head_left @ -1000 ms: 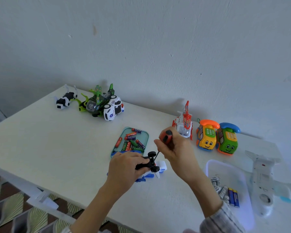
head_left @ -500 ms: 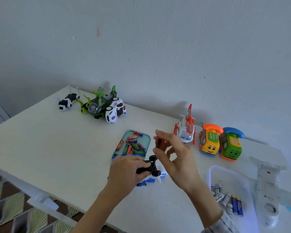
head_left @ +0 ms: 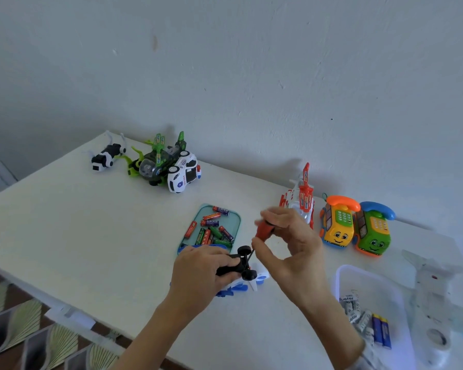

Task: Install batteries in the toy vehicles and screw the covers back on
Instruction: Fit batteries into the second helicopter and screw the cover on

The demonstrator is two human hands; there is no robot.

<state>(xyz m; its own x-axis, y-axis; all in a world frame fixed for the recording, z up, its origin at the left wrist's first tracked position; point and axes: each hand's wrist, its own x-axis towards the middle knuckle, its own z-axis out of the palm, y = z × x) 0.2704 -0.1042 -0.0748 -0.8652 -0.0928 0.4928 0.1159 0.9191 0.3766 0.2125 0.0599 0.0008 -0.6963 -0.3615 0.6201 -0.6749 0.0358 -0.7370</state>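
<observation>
My left hand (head_left: 198, 271) grips a small toy vehicle (head_left: 238, 265) turned underside up, its black wheels showing and its blue and white body pressed to the table. My right hand (head_left: 289, 247) pinches a screwdriver with a red and black handle (head_left: 263, 231) between thumb and fingers, the thin shaft slanting down to the toy's underside. A teal tray (head_left: 235, 217) just behind my hands holds several red, green and blue batteries.
A clear tub (head_left: 342, 273) with several batteries sits at the right, beside a white toy plane (head_left: 430, 297). Orange and green phone cars (head_left: 337, 222), a red and white helicopter (head_left: 304, 198), a police car (head_left: 183, 174), a green helicopter and a black and white toy line the back.
My right hand has re-gripped the screwdriver handle with thumb and fingertips after opening its fingers half a second ago. My left hand keeps the toy still. The camera has tilted down slightly.
</observation>
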